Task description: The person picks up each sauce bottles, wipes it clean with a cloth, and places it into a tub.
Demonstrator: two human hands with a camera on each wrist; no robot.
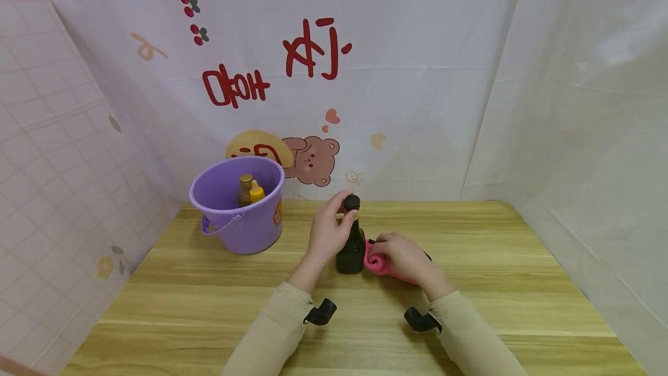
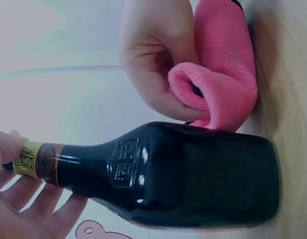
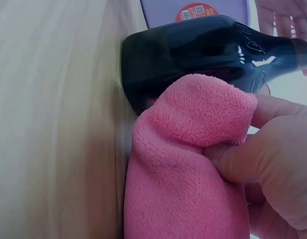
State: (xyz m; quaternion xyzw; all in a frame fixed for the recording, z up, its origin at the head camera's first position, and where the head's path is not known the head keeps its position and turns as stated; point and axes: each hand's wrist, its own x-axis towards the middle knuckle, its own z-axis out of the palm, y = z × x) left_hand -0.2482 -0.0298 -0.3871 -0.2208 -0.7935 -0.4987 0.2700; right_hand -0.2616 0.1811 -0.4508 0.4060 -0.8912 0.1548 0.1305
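Note:
A dark glass bottle with a black cap and a yellow neck band stands upright on the table. My left hand holds it by the neck and cap, thumb on one side and fingers on the other. Against the bottle's right side, my right hand grips a bunched pink cloth, pinching a fold between thumb and fingers. The rest of the cloth lies along the tabletop. Embossed characters show on the bottle's shoulder in the left wrist view.
A purple bucket with a handle stands at the back left. Inside it are a brownish bottle and a yellow-topped bottle. White printed sheeting walls the wooden table at the back and sides.

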